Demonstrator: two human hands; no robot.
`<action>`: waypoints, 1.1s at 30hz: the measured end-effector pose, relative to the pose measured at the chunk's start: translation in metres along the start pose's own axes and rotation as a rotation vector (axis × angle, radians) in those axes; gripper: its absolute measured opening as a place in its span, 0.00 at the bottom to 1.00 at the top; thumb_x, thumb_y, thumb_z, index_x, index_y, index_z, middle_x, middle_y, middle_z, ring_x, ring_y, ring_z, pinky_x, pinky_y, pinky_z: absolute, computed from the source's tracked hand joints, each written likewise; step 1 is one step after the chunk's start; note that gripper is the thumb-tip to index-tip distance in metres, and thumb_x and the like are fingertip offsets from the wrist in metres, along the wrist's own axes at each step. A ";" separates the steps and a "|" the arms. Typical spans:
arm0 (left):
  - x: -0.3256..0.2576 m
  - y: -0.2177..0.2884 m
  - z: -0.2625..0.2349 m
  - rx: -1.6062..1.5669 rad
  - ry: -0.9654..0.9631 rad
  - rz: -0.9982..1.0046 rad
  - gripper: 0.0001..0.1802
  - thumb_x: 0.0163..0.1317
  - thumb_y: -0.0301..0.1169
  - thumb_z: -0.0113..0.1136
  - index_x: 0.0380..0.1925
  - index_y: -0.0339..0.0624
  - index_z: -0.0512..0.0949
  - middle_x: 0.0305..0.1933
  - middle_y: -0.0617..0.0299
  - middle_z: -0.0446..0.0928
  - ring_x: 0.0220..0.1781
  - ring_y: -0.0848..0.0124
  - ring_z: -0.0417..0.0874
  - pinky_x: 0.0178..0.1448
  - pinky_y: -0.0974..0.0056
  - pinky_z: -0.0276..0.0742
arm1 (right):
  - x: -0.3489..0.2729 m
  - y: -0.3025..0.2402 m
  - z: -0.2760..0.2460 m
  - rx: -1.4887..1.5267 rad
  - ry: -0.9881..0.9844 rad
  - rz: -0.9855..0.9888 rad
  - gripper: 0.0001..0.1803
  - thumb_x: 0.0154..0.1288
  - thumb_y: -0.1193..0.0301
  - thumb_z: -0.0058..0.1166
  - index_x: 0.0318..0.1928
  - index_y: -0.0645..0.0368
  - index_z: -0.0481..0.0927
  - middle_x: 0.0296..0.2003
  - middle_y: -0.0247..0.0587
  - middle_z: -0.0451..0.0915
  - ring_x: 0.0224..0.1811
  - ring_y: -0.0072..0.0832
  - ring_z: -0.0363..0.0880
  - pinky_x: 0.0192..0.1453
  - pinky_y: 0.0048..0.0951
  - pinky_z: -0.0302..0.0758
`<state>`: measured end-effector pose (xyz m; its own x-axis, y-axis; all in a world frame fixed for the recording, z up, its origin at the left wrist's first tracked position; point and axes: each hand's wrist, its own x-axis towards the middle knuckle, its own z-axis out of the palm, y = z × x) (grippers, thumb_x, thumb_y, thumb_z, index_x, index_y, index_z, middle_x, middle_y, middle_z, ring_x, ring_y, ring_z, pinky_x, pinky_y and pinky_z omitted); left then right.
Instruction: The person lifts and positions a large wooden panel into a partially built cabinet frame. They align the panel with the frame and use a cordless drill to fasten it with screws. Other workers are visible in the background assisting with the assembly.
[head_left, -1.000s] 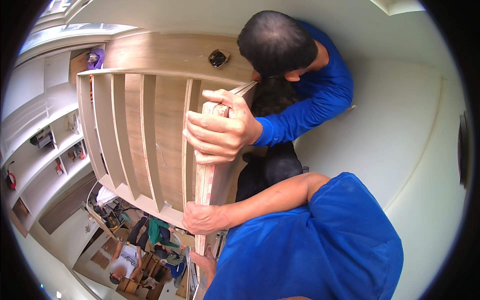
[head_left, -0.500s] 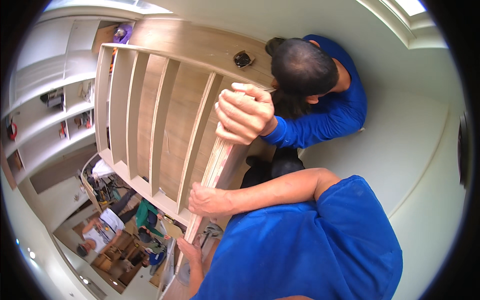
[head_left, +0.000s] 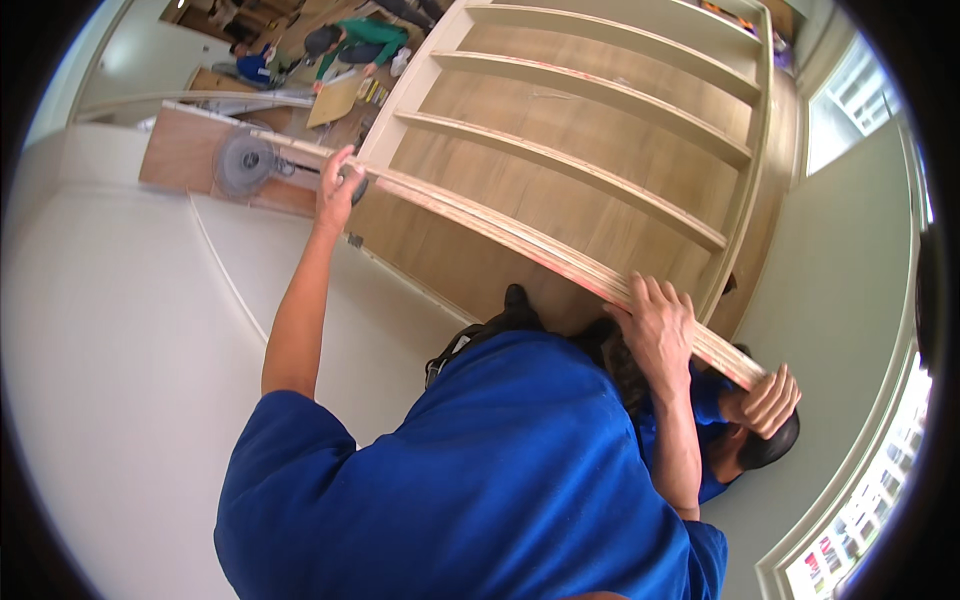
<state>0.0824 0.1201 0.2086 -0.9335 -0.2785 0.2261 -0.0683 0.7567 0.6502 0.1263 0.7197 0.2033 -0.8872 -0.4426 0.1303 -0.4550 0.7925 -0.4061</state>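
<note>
A wooden shelf unit (head_left: 562, 178), its pale shelves edged in plywood, leans away in front of me with its near board (head_left: 505, 243) running across the view. Around that board's left part, by the corner, my left hand (head_left: 336, 192) is closed. Farther right, my right hand (head_left: 660, 325) grips the same board, fingers over its top edge and thumb toward me. Beyond it a co-worker's hand (head_left: 772, 400) wraps the board's right end; this person in blue is low beside the wall, partly hidden by my arm.
A grey fan (head_left: 245, 162) stands left of the corner before a brown panel (head_left: 165, 160). Other people work on the floor at the upper left, one in green (head_left: 365, 42) by a yellowish board (head_left: 335, 100). White walls flank me; windows (head_left: 850, 100) are on the right.
My view has swung left, so the shelf unit now lies across the top and the co-worker at lower right. Both my hands stay on the near board and now appear wider apart.
</note>
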 end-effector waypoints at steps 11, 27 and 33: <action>0.032 -0.003 -0.020 0.800 -0.492 0.501 0.61 0.51 0.52 0.82 0.83 0.51 0.63 0.81 0.54 0.70 0.78 0.50 0.70 0.82 0.44 0.63 | 0.003 -0.002 0.012 -0.117 0.012 0.031 0.32 0.57 0.56 0.77 0.56 0.62 0.83 0.41 0.45 0.85 0.47 0.47 0.84 0.53 0.49 0.77; 0.084 -0.028 0.041 0.509 -0.651 0.980 0.39 0.59 0.62 0.76 0.50 0.36 0.77 0.45 0.45 0.83 0.46 0.43 0.85 0.48 0.44 0.81 | 0.004 -0.023 0.030 -0.286 -0.057 0.341 0.41 0.61 0.48 0.73 0.68 0.58 0.80 0.64 0.51 0.82 0.71 0.47 0.77 0.77 0.53 0.68; 0.090 -0.049 0.043 0.556 -0.662 0.966 0.37 0.59 0.59 0.78 0.43 0.37 0.72 0.38 0.43 0.77 0.41 0.37 0.80 0.43 0.39 0.76 | 0.005 -0.019 0.042 -0.186 0.107 0.279 0.48 0.65 0.26 0.60 0.68 0.54 0.81 0.67 0.44 0.82 0.73 0.43 0.76 0.76 0.51 0.69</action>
<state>-0.0136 0.0829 0.1661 -0.6716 0.7375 -0.0710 0.7392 0.6735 0.0037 0.1341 0.6848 0.1738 -0.9778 -0.1593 0.1358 -0.1912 0.9439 -0.2692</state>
